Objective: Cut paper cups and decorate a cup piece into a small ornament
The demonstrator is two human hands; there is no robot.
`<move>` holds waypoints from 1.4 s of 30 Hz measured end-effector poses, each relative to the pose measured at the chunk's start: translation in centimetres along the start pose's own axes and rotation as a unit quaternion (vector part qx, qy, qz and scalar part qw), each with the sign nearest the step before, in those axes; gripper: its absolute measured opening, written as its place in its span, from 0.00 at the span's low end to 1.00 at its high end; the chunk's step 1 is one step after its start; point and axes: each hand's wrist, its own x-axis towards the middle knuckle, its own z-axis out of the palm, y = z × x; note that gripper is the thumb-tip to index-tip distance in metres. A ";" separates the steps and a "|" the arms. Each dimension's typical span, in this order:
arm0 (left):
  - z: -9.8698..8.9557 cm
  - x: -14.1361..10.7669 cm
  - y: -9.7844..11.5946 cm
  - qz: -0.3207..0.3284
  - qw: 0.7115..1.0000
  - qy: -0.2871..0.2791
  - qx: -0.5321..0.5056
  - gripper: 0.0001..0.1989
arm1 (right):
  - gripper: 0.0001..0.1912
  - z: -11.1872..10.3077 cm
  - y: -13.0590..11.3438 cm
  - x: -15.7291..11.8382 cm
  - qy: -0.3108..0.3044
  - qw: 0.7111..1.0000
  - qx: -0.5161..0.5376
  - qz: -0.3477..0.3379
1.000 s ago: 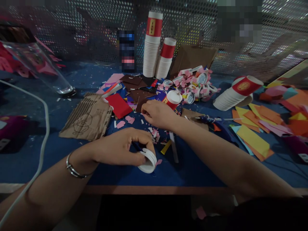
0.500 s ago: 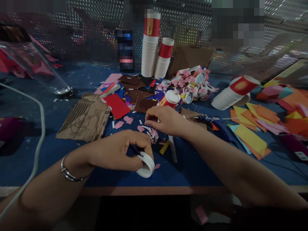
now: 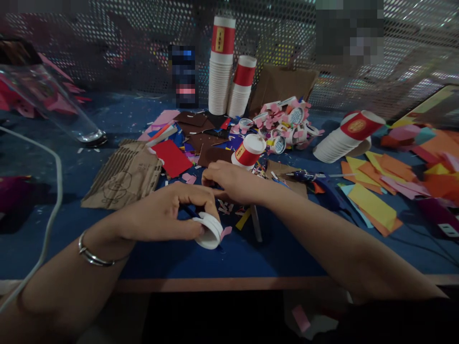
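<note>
My left hand (image 3: 175, 212) is closed on a short white paper cup (image 3: 211, 231), apparently cut down, its open rim tilted toward the lower right. A small pink paper piece (image 3: 225, 233) sticks out from the cup's right side. Just beyond, my right hand (image 3: 229, 181) reaches low over the scraps. Its fingers are bent and stand apart from the thumb, with nothing visible between them; the left hand partly covers them. Pink and white paper scraps (image 3: 227, 207) lie below the right hand. Right behind it leans a red and white paper cup (image 3: 250, 149).
Two tall cup stacks (image 3: 220, 76) stand at the back, beside a heap of decorated cup pieces (image 3: 292, 122). Left lies corrugated cardboard (image 3: 124, 177) with a drawing. At right are a tilted cup stack (image 3: 347, 136), coloured paper (image 3: 375, 203) and a blue-handled tool (image 3: 332, 191).
My right hand has moved left and slightly down over the scraps, close behind my left hand. The left hand, still holding the cut cup, has shifted a little left and up.
</note>
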 end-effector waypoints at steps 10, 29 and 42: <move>0.0 0.0 -0.8 0.025 0.998 0.048 0.020 0.02 | 0.05 -0.2 -0.2 -0.2 0.045 0.995 0.079 0.033; 2.0 0.4 -0.9 0.064 0.939 0.218 0.258 0.04 | 0.14 -1.7 -4.3 -6.5 0.193 0.870 0.443 0.095; 2.4 0.3 -1.0 0.082 0.919 0.222 0.314 0.06 | 0.09 -1.1 -4.4 -6.2 0.188 0.884 0.422 0.069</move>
